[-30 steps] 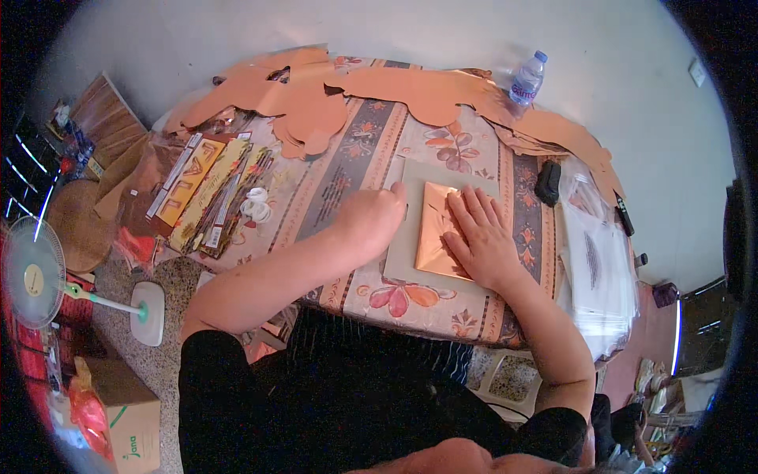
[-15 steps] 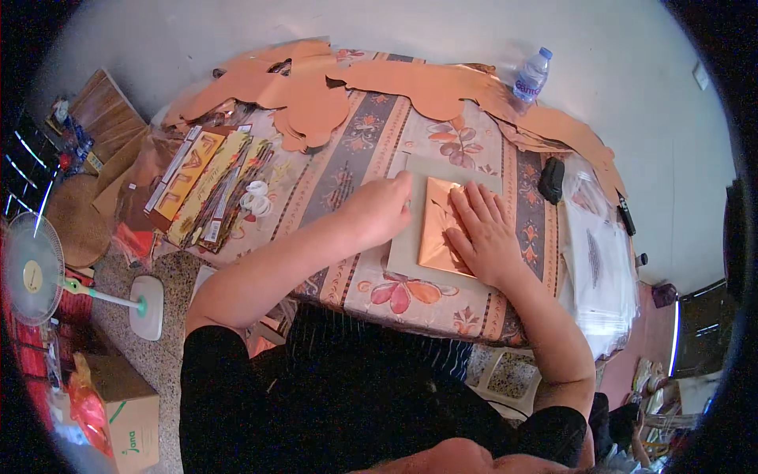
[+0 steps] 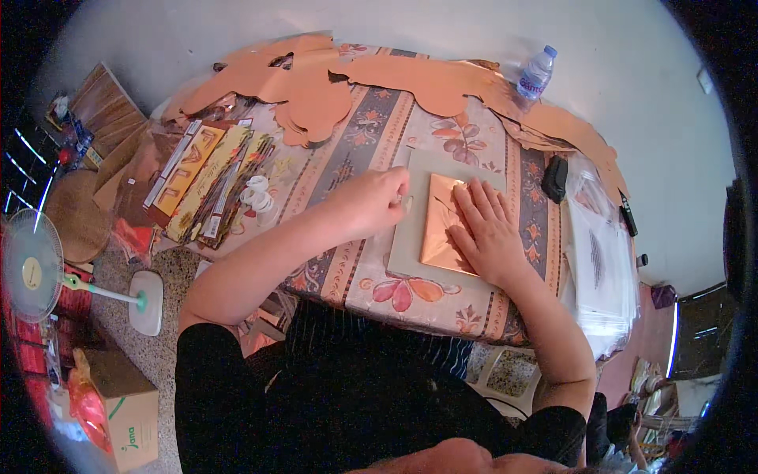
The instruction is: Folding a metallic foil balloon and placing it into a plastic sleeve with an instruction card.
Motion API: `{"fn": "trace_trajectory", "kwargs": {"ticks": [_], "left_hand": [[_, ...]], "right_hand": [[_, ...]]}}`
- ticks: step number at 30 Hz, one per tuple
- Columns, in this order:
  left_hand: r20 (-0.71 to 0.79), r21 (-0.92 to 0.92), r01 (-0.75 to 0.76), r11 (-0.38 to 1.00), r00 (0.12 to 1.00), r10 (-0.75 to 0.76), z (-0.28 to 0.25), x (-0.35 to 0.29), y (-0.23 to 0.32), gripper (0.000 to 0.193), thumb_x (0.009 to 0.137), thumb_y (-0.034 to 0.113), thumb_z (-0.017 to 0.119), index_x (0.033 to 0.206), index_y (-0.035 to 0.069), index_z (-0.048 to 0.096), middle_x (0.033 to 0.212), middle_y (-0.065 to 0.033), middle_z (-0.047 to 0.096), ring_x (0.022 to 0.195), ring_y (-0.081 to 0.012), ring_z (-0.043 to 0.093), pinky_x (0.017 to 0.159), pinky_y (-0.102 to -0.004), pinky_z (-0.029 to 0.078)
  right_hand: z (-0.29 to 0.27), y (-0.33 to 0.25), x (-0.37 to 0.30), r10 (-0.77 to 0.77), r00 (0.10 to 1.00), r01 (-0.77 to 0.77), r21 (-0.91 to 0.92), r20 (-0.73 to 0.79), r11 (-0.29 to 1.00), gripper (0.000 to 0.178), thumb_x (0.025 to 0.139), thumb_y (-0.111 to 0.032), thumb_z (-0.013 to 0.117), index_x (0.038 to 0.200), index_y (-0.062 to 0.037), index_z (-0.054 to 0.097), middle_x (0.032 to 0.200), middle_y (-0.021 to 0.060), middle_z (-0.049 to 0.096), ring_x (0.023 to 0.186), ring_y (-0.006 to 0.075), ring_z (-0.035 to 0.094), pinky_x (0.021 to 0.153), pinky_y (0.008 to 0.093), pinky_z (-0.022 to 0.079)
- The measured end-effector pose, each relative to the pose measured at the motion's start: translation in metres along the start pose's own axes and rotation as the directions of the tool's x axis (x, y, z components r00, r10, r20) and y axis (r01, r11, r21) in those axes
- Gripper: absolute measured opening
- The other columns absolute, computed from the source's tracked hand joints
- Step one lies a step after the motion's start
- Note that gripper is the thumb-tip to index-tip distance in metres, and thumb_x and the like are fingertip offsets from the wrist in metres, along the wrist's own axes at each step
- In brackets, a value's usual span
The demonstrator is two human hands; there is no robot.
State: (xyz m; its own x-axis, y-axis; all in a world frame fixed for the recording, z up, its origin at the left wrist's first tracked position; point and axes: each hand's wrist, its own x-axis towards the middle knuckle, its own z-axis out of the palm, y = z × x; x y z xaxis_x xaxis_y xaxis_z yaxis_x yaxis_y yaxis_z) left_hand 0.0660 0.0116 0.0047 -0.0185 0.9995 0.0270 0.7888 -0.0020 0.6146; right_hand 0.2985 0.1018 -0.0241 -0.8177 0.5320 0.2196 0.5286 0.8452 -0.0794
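My right hand (image 3: 488,235) lies flat with its fingers spread, pressing on a shiny copper-coloured foil rectangle (image 3: 439,229). That rectangle rests on a larger grey board (image 3: 407,249) on the tablecloth. My left hand (image 3: 369,204) is curled closed just left of the foil, over the board's left edge. A small pale bit shows beside its fingertips, too small to name. What the left fingers hold, if anything, is hidden.
Copper-coloured cut sheets (image 3: 426,83) line the table's far edge, near a water bottle (image 3: 537,73). Printed cards (image 3: 201,178) and white rolls (image 3: 257,194) lie left. A black object (image 3: 555,179), a marker (image 3: 628,216) and clear plastic sleeves (image 3: 598,265) lie right. A fan (image 3: 33,267) stands left.
My left hand has moved slightly left and down, away from the foil, still curled. The right hand stays flat on the foil.
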Motion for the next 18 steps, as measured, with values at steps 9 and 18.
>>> {"fn": "trace_trajectory", "kwargs": {"ticks": [9, 18], "left_hand": [[0.009, 0.080, -0.038, 0.996, 0.999, 0.038, 0.006, 0.005, 0.021, 0.015, 0.078, 0.011, 0.058, 0.089, 0.002, 0.053, 0.079, -0.0188, 0.064, 0.078, -0.0369, 0.063, 0.067, -0.0463, 0.049], [-0.184, 0.116, -0.189, 0.975, 0.961, 0.209, 0.039, 0.011, 0.027, 0.015, 0.082, 0.014, 0.058, 0.093, 0.005, 0.052, 0.076, -0.0166, 0.065, 0.072, -0.0371, 0.064, 0.063, -0.0474, 0.049]], "right_hand": [[0.000, -0.001, -0.001, 0.005, 1.000, -0.005, 0.000, -0.015, 1.000, 0.059, 0.094, -0.034, 0.046, 0.145, -0.0081, 0.033, 0.149, 0.0198, 0.029, 0.139, 0.0364, 0.025, 0.115, 0.0456, 0.014], [0.002, 0.000, 0.000, -0.020, 0.999, 0.020, -0.012, -0.036, 1.000, 0.059, 0.094, -0.036, 0.044, 0.145, -0.0077, 0.033, 0.149, 0.0207, 0.029, 0.139, 0.0368, 0.025, 0.115, 0.0457, 0.015]]}}
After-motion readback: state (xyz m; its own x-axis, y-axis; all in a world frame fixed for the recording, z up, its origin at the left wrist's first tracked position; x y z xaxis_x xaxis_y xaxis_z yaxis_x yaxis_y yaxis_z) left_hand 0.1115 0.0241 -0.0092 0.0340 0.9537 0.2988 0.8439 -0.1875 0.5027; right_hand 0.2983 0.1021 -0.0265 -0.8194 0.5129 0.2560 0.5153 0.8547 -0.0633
